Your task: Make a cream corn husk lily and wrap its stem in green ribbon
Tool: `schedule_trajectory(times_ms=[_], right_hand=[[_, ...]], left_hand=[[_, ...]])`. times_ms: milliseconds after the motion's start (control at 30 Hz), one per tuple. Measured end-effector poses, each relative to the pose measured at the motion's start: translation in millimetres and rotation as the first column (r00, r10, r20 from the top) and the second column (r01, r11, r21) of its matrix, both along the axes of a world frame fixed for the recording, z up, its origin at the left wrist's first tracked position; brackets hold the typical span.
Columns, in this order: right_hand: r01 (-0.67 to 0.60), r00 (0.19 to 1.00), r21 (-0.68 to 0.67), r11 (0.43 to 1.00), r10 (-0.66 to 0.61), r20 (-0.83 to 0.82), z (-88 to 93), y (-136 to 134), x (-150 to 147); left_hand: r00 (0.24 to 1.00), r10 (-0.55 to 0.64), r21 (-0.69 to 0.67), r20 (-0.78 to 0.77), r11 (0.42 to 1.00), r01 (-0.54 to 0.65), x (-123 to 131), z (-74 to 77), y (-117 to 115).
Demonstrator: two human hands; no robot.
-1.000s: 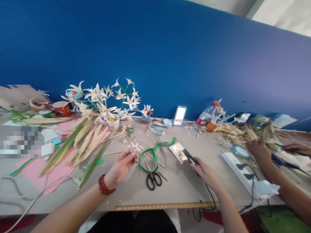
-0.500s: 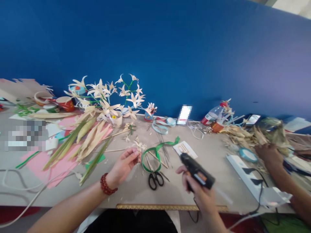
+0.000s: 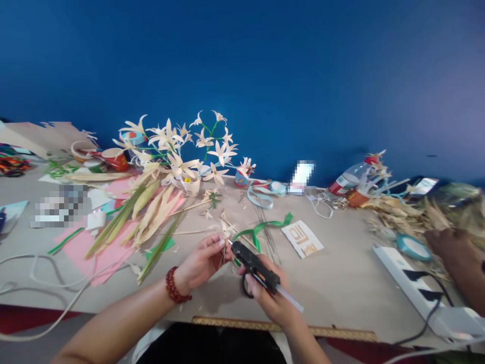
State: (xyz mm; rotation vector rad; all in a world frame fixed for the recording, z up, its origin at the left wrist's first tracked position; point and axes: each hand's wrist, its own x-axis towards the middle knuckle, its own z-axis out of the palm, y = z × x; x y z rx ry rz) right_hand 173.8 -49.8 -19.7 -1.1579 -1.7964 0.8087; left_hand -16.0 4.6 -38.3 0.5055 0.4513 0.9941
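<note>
Right hand [image 3: 271, 297] wraps a black glue gun [image 3: 256, 268]; left hand [image 3: 202, 260] pinches a pale flower [image 3: 226, 230] beside its tip.
Right of the grip, tabletop [image 3: 337, 283] gives room up to the power strip [image 3: 396, 268]; nearer the body runs a patterned edge [image 3: 235, 323].

Soft light pales the blue wall [image 3: 265, 76] rightward, and pixelation veils a glowing screen [image 3: 301, 177].

The gun [image 3: 254, 266] looks like dull plastic, the green ribbon [image 3: 288, 219] satiny, the husks [image 3: 155, 216] dry and papery, the bracelet [image 3: 174, 286] glossy, the bottle [image 3: 344, 182] shiny clear plastic, the desk [image 3: 341, 283] smooth and matt
</note>
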Motion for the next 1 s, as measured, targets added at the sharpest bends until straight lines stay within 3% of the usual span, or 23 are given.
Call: schedule_trajectory(times_ms=[333,1000], right_hand=[[-0.051,0.999,-0.079,0.996,0.051,-0.001,13.4,2.3,-2.8],[-0.012,0.992,0.041,0.999,0.006,0.124,15.4,4.4,0.8]], left_hand=[[0.999,-0.032,-0.019,0.001,0.999,0.032,-1.9,3.1,-1.2],[1.0,-0.016,0.014,-0.014,1.0,0.016,-1.2,3.5,-2.4]])
